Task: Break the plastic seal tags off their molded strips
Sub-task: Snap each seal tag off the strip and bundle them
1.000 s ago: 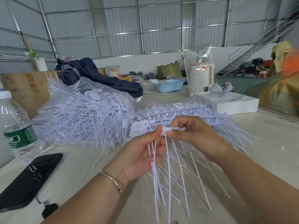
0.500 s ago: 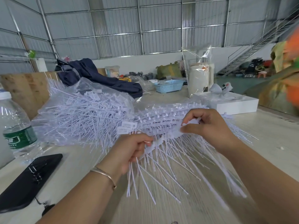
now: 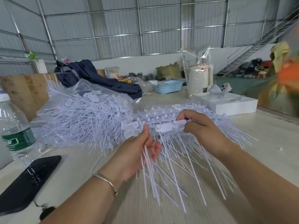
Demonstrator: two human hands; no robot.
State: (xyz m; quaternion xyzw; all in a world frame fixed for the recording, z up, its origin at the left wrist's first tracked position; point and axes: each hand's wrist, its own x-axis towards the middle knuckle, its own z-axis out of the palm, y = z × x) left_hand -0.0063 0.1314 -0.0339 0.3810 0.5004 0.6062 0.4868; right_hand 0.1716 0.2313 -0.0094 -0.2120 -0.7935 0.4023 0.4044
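On the table (image 3: 267, 135) we see a bottle (image 3: 15, 128) far left, then a tag pile (image 3: 84, 117) — our left hand (image 3: 137, 152) grasps loose tags (image 3: 150, 167), our right hand (image 3: 202, 128) pinches the strip (image 3: 168, 126).

A white moulded plastic strip of seal tags (image 3: 168, 126) is held above the pale wooden table, approx. centre of scene, w/ flat rectangular tag heads along the top and thin white tails fanned down and toward the near side. Its right end is pinched at a tag head, its left part gripped lower among the tails. A loose heap of white plastic seal tags in a clear plastic bag (image 3: 84, 115) is seen at left, tails sticking out in all directions. More stacked white tag strips (image 3: 202, 110) are lying just behind, right of centre.
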